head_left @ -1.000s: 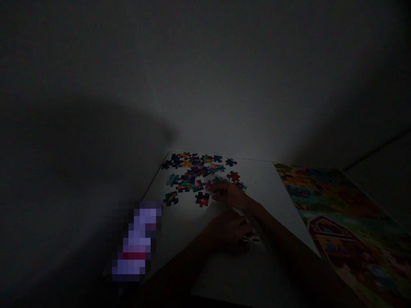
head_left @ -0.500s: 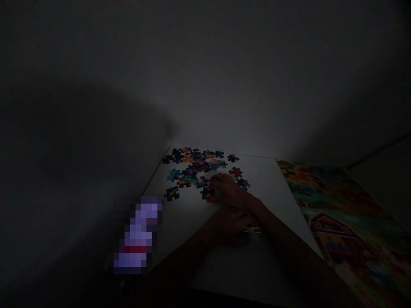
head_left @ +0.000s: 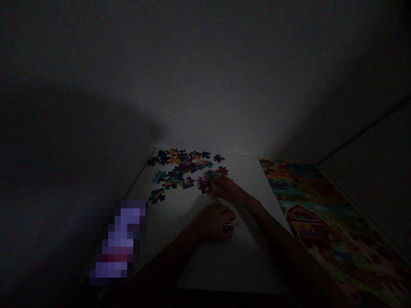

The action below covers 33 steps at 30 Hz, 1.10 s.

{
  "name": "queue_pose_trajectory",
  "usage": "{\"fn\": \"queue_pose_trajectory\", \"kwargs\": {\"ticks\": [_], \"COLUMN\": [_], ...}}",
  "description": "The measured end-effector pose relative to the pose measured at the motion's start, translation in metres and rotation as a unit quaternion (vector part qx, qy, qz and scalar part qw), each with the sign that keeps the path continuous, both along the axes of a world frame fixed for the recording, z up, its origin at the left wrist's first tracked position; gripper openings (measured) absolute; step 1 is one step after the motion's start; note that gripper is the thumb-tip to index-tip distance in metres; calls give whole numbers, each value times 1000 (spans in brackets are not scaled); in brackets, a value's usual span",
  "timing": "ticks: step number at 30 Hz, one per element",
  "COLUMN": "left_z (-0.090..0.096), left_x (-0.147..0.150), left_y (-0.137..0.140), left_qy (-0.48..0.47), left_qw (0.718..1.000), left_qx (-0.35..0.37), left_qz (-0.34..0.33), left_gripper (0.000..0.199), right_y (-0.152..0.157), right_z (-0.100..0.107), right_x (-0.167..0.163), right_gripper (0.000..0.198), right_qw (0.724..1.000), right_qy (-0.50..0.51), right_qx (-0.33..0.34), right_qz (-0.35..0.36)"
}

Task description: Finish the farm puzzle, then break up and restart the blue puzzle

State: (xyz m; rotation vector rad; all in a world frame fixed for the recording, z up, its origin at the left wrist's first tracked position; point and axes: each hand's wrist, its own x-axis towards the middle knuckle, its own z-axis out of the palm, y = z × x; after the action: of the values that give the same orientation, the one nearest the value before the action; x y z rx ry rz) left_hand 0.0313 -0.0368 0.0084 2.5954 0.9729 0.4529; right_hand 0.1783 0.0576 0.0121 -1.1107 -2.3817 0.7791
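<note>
Head camera view, very dim, shows a white tabletop (head_left: 247, 171) set against a pale wall (head_left: 205, 94), with the person's two bare hands above it. The left hand (head_left: 212, 220) is curled low over the near part of the table, its fingers closed around a small stack of jigsaw pieces (head_left: 233, 223) whose pale edges jut out on the right. Beyond it, the right hand (head_left: 229, 190) stretches in from the right, fingertips at a red-and-purple jigsaw piece (head_left: 205, 186); whether they pinch it or only touch it cannot be told.

Just past the right hand lies an orange-red jigsaw piece (head_left: 222, 170), and a dark blue jigsaw piece (head_left: 218, 158) sits farther back. To the left, a loose heap of colourful jigsaw pieces (head_left: 186, 167) spreads toward the far left corner, many touching or overlapping. One dark jigsaw piece with a yellowish mark (head_left: 157, 195) lies apart, near the left edge. Along the table's right side runs a farm picture (head_left: 340, 231) with a red barn (head_left: 303, 216). At the lower left, a purple pixelated patch (head_left: 120, 239) hides whatever is there.
</note>
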Motion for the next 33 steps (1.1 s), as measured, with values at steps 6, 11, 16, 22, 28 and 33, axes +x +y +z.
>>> {"fn": "queue_pose_trajectory", "kwargs": {"ticks": [6,11,16,22,28,33], "left_z": [-2,0,1,3,-1,-4], "left_x": [0,0,-1,-3,-1,-3], "left_y": [-2,-2,1,6,9,9], "left_qy": [-21,-10,-29,-45,-84,-147], "left_qw": [1000,1000,999,995,980,972], "left_qx": [12,6,8,-6,8,-27], "left_qz": [7,13,33,93,178,179], "left_gripper": [25,24,18,20,25,27], "right_y": [-4,0,7,-3,-20,-28], "right_z": [0,5,8,-1,-1,11], "right_x": [-6,-13,-11,23,59,61], "right_gripper": [54,59,37,29,30,20], "right_qw": [996,996,995,980,916,952], "right_qy": [-78,-74,-84,108,217,109], "right_qx": [28,44,46,-159,-338,-283], "right_qz": [-9,16,13,-59,-12,34]}}
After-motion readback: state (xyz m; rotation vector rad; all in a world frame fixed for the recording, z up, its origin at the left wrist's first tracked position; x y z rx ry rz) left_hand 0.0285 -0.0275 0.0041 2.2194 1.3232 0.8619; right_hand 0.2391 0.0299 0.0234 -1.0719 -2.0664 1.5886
